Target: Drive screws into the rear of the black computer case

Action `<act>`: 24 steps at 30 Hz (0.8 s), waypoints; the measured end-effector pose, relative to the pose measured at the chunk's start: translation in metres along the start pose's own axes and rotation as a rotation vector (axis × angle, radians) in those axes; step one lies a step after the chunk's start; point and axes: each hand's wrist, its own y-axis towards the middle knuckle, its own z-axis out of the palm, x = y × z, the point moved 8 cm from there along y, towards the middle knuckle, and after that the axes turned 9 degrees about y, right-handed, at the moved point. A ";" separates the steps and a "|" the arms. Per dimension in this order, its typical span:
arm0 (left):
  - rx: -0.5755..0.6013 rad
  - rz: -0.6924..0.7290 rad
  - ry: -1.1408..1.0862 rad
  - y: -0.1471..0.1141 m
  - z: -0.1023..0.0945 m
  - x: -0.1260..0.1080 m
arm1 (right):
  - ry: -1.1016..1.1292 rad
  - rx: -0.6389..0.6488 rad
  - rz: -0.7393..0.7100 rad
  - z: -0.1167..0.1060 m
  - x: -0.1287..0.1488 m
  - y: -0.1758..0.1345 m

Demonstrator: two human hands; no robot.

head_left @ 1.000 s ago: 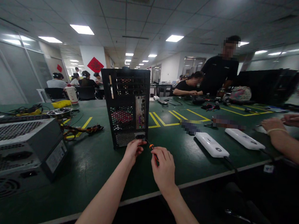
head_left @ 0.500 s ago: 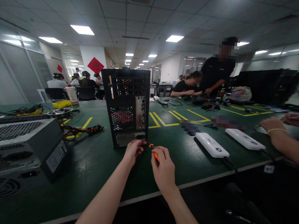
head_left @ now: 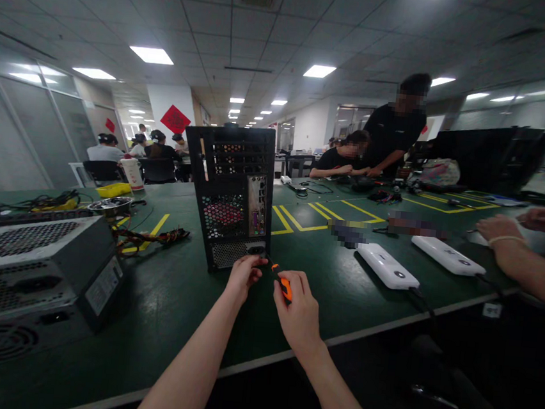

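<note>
A black computer case (head_left: 235,194) stands upright on the green table, its back panel facing me. My right hand (head_left: 300,303) is closed around the orange and black handle of a screwdriver (head_left: 286,288). The screwdriver's shaft points up and left, toward the case's lower right corner. Just left of it, my left hand (head_left: 245,274) is closed in a pinch in front of the power supply (head_left: 229,255) at the bottom of the case. What those fingertips hold, if anything, is too small to make out.
At the left lies a loose grey power supply (head_left: 34,278), with a bundle of cables (head_left: 163,238) behind it. Two white power banks (head_left: 386,267) rest to the right. A co-worker's hands (head_left: 505,236) are at the right edge. A white cup (head_left: 132,173) stands further back.
My right hand has shifted slightly, and more of the screwdriver's orange handle and shaft shows. The left hand stays almost in place. In the background, the standing person leans lower.
</note>
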 end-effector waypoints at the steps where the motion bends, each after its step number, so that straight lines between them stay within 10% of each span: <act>1: -0.002 -0.001 0.002 0.000 0.000 0.000 | 0.003 0.006 0.006 0.000 0.000 0.000; 24: 0.009 0.003 0.014 0.002 0.001 0.001 | -0.070 0.044 0.018 0.003 -0.005 -0.001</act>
